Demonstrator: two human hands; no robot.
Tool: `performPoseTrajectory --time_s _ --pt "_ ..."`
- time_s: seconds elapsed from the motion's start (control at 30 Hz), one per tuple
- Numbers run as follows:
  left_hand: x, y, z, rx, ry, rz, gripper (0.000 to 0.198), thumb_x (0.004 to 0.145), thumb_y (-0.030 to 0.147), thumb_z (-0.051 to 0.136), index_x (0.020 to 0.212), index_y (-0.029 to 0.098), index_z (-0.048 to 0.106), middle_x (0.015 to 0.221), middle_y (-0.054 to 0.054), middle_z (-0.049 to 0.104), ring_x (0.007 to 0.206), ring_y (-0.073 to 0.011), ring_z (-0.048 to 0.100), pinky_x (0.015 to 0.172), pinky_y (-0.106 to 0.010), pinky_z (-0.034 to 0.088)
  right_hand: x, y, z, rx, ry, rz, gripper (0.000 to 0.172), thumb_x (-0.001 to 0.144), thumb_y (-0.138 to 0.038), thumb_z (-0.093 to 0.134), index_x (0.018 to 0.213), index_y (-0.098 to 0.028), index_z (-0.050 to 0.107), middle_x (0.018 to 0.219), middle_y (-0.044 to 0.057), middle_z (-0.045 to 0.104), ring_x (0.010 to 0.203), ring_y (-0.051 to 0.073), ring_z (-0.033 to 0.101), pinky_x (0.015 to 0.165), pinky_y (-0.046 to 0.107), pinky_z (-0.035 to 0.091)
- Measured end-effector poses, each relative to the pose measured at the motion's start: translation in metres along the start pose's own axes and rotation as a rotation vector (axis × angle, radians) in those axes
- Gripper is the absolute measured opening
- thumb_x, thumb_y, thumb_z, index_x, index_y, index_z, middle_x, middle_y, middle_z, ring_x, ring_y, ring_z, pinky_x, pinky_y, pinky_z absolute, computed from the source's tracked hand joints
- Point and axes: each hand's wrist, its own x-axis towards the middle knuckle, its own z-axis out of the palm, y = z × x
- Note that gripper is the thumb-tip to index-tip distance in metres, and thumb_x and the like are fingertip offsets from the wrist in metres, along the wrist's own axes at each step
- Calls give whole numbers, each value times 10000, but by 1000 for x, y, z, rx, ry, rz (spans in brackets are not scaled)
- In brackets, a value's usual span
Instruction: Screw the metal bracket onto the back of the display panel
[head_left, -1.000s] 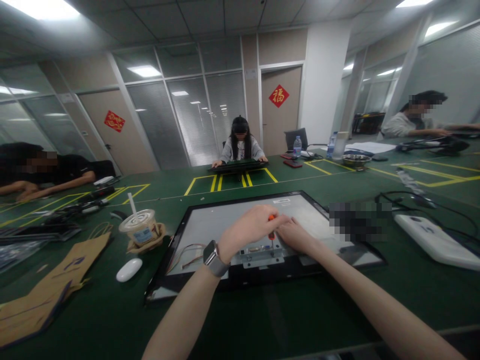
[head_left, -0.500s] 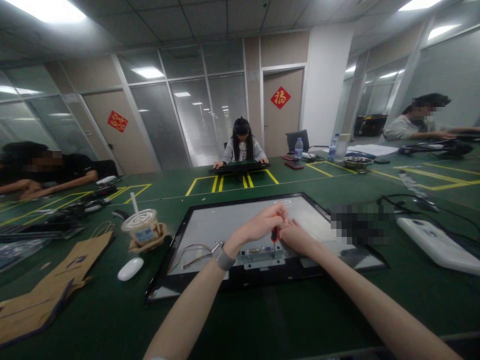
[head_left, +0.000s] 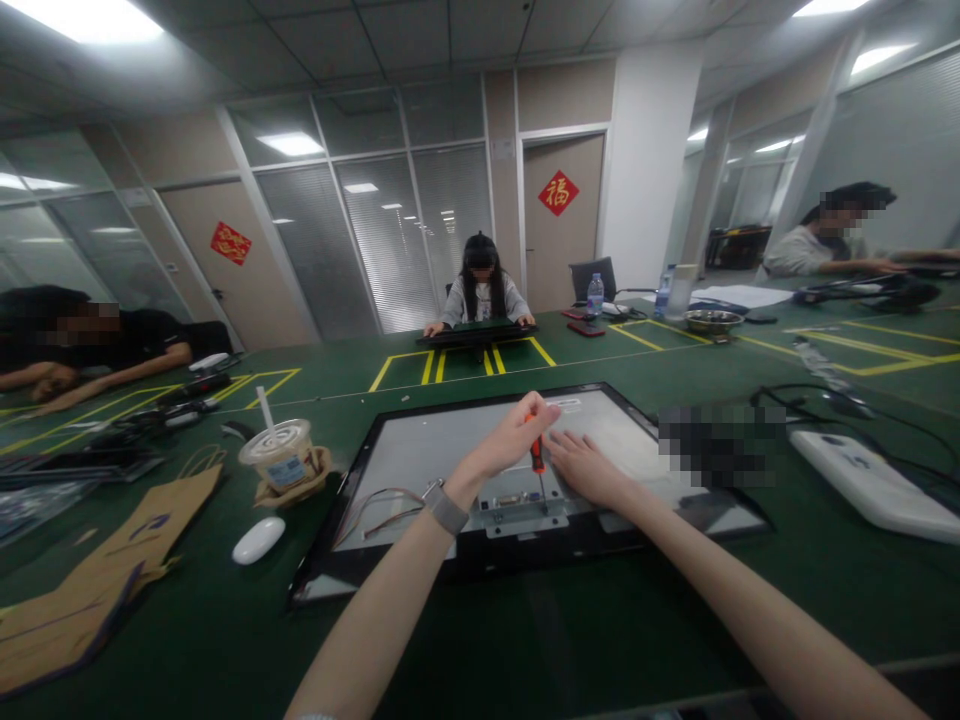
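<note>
A monitor panel (head_left: pixel 420 450) lies face down on the green table, its grey metal back up. A small metal port bracket (head_left: pixel 517 510) sits at its near edge. My left hand (head_left: pixel 510 440), with a watch on the wrist, is closed round the top of an orange-handled screwdriver (head_left: pixel 537 458) that stands upright with its tip on the bracket. My right hand (head_left: pixel 585 465) rests flat on the panel just right of the screwdriver, fingers stretched out. Thin coloured wires (head_left: pixel 375 508) lie on the panel's left part.
Left of the panel stand an iced drink cup (head_left: pixel 281 455), a white mouse (head_left: pixel 257 540) and a brown paper bag (head_left: pixel 112 560). A white device (head_left: pixel 874 480) with black cables lies at the right. Three other people sit around the table.
My left hand has lifted and loosened to the top of the screwdriver handle. My right hand has let go of the shaft and spread flat on the panel.
</note>
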Motion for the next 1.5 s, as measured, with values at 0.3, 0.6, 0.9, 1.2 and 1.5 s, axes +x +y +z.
performPoseTrajectory --time_s 0.3,0.6,0.9,1.2,1.5 --pt "-2 5 -7 280 63 74 256 922 390 406 755 200 363 699 47 373 639 -106 375 625 -240 334 -1 1 0 -11 -3 -14 458 945 -180 328 1396 -173 409 1436 169 432 1303 343 403 996 555 369" --pt "-9 22 -10 436 -44 73 182 893 358 459 828 194 411 720 46 431 626 -104 394 599 -244 327 -3 -2 -8 -8 -20 4 416 961 -197 323 1358 -158 445 1439 171 430 1309 322 404 1016 545 358" --pt "-5 17 -19 162 -127 57 251 744 332 698 856 146 572 855 -34 607 743 -128 563 704 -279 454 -4 -2 -9 23 -29 7 351 962 -191 334 1246 -174 540 1414 168 457 1313 331 391 1012 559 348" --pt "-8 22 -33 32 -255 3 242 822 150 575 1058 146 629 1063 -88 637 924 -159 615 866 -330 483 -1 1 -5 51 -23 -14 490 941 -184 303 1429 -184 352 1468 168 386 1331 340 354 996 593 343" --pt "-4 20 -16 168 -165 106 244 914 313 498 937 156 683 983 -76 685 889 -156 607 825 -289 465 -1 0 -6 64 -33 4 459 950 -191 306 1399 -153 394 1469 184 378 1370 325 293 1015 579 338"
